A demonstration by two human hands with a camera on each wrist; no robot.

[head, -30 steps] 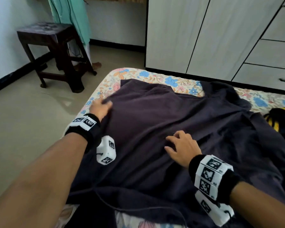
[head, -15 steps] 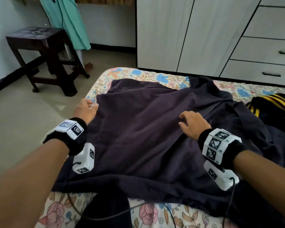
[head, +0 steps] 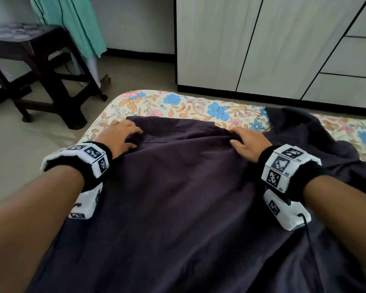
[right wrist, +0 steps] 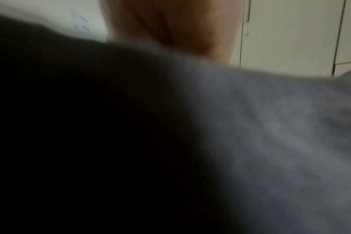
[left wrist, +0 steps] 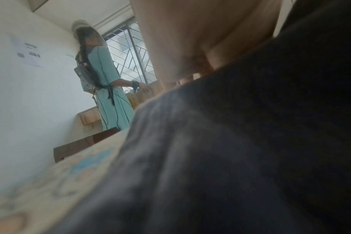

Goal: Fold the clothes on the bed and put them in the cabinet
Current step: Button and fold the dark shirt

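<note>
Bed w/ floral sheet, cream w/ blue and orange flowers, fills most of the head view. Beyond its far edge stands the white cabinet, doors closed, drawers at right. Spread flat over the bed lies the big dark purple-grey garment, reaching from near me to a straight far hem close to the bed's far end; a bunched part of the same dark cloth lies far right.

Left of the bed, on the beige floor, is a dark wooden stool. Behind it stands a person in a teal dress; left wrist view shows that person by a barred window.

My left hand rests on the garment's far-left corner, grip apart, fingers spread and only lightly bent, pressing the cloth. My right hand lies on the far-right part of the same hem, grip also apart, fingers flat on a raised crease. Both wrist views are blurry, mostly dark fabric.
</note>
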